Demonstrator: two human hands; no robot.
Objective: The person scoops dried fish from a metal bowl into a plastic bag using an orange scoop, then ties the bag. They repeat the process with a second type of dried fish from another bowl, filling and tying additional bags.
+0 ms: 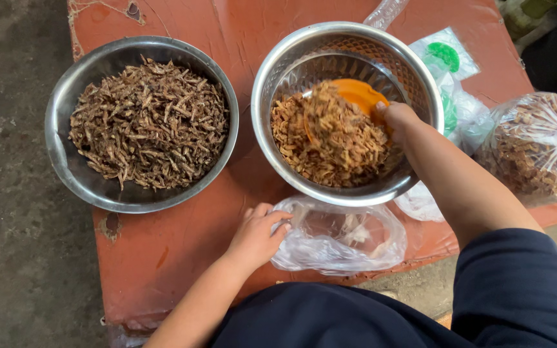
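My right hand [396, 118] reaches into a steel colander bowl [414, 67] and grips an orange scoop [358, 94] heaped with small light-brown dried bits [330, 138]. My left hand [256, 235] rests on the red table and pinches the rim of a clear plastic bag [340, 238] held open just below the colander bowl. A few bits lie inside the bag.
A second steel bowl [66, 161] at the left holds darker dried small fish [149, 122]. A tied clear bag of brown bits [539, 145] sits at the right edge, with more plastic bags and a green-lidded item [445, 55] behind. The worn red table [162, 258] stands on a concrete floor [14, 193].
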